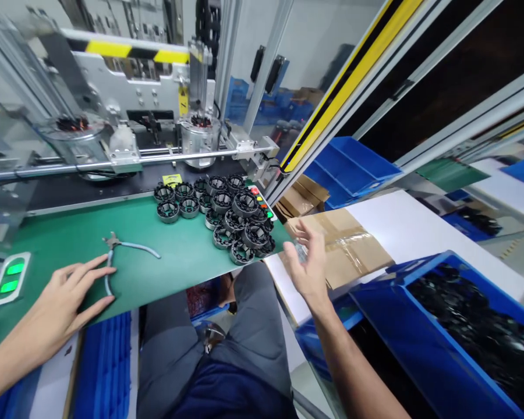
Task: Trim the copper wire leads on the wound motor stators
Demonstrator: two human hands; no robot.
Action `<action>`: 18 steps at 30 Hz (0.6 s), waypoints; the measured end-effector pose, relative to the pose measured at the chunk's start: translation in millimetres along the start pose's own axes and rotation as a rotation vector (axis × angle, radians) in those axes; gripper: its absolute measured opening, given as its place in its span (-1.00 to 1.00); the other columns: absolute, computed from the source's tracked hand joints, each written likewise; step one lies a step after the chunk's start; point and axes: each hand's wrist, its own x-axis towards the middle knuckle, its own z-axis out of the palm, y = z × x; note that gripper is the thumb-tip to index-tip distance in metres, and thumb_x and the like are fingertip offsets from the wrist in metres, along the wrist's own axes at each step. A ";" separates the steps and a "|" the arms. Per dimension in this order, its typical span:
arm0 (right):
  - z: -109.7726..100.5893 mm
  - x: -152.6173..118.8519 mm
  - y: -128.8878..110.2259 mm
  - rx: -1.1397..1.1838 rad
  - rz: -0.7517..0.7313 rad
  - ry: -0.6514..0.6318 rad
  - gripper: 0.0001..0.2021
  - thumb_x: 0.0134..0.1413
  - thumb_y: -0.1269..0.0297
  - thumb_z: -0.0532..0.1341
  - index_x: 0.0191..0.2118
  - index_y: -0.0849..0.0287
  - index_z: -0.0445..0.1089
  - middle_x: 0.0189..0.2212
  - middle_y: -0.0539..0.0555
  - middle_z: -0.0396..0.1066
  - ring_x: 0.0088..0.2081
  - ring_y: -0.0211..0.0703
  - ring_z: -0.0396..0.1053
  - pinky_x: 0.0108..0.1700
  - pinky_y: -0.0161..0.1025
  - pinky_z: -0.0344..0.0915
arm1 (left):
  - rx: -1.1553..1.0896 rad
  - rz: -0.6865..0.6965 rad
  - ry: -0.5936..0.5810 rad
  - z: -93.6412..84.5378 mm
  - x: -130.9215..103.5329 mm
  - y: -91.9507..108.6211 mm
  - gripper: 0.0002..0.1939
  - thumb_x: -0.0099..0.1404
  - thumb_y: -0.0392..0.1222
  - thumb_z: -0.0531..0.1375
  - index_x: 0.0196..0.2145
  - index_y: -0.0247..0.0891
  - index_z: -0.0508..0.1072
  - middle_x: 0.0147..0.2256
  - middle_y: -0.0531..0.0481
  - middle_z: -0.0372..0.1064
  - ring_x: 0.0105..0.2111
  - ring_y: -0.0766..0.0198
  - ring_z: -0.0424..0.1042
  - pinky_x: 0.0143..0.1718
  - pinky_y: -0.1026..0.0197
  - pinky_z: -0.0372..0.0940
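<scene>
On the green work surface (135,273), my left hand (72,291) rests with fingers spread, its fingertips against one handle of the light-blue cutting pliers (135,245). The pliers lie with their handles apart and jaws pointing away from me. To the right, my right hand (308,265) hangs in the air above a cardboard box flap (349,241), fingers apart and slightly curled, with nothing visible in it. Between the hands sits a group of black ring-shaped motor stators (222,202), some stacked on others.
Behind the surface stands a machine with two metal cylinders (198,139) holding copper-wound parts. A green-lit switch panel (13,279) sits at left; a button box (265,203) stands beside the stators. Blue bins (445,326) with black parts are at right. A yellow-black post (332,87) rises nearby.
</scene>
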 end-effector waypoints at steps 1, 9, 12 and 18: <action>1.3 -3.2 13.1 0.061 0.117 0.065 -0.30 0.36 -0.14 0.37 0.46 0.07 0.37 0.34 0.30 0.43 0.25 0.13 0.46 0.38 0.25 0.41 | 0.002 0.001 -0.004 0.2 0.4 0.9 -0.57 0.59 0.17 0.15 0.35 0.34 0.38 0.51 0.09 0.35 0.33 -0.29 0.42 0.26 -0.39 0.43; 60.6 -33.0 57.2 0.887 1.049 0.108 -0.40 -0.03 -0.28 0.49 -0.08 0.03 0.36 -0.27 -0.09 0.44 -0.24 -0.15 0.51 -0.10 -0.18 0.55 | -0.018 0.029 -0.129 -5.8 18.4 12.4 -0.48 0.69 0.18 0.13 0.48 0.09 0.38 0.60 -0.05 0.23 0.55 -0.17 0.22 0.44 -0.34 0.31; 85.5 -21.2 50.3 0.927 0.970 0.240 -0.54 0.08 -0.18 0.42 -0.10 0.05 0.44 -0.25 -0.07 0.53 -0.26 -0.16 0.50 -0.14 -0.19 0.54 | -0.038 0.044 -0.168 -10.0 28.4 14.1 -0.47 0.68 0.19 0.16 0.48 0.07 0.39 0.59 -0.07 0.24 0.56 -0.16 0.19 0.46 -0.32 0.27; 117.7 2.5 53.9 1.009 0.923 0.500 -0.56 -0.01 -0.18 0.33 -0.14 0.04 0.56 -0.09 0.03 0.67 -0.07 -0.05 0.59 -0.05 -0.17 0.61 | -0.074 0.038 -0.117 -11.0 29.8 19.5 -0.45 0.61 0.20 0.28 0.43 0.06 0.45 0.56 -0.17 0.24 0.51 -0.21 0.25 0.46 -0.34 0.27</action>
